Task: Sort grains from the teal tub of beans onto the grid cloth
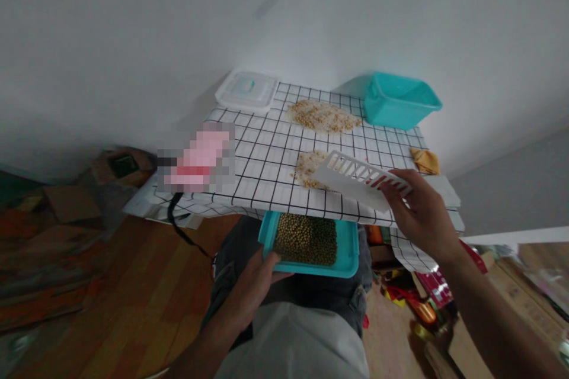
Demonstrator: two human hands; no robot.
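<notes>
My left hand (262,269) grips the near left corner of a teal plastic container (348,249), just below the table's front edge and over my lap. Inside lie soybeans (291,234) on the left and darker green beans (322,243) on the right. In my right hand (415,207) is a white slotted plastic scoop (351,186), tilted above the table's front right part. Its far end partly covers a small pile of pale beans and grains (309,169). A larger pile of similar beans and grains (324,116) spreads farther back.
A taller teal bin (400,108) stands at the back right of the checked tablecloth (262,145), and a clear-topped white lid (246,92) lies back left. A yellow cloth (425,161) rests at the right edge. A blurred pink object (200,160) with a black strap is at left.
</notes>
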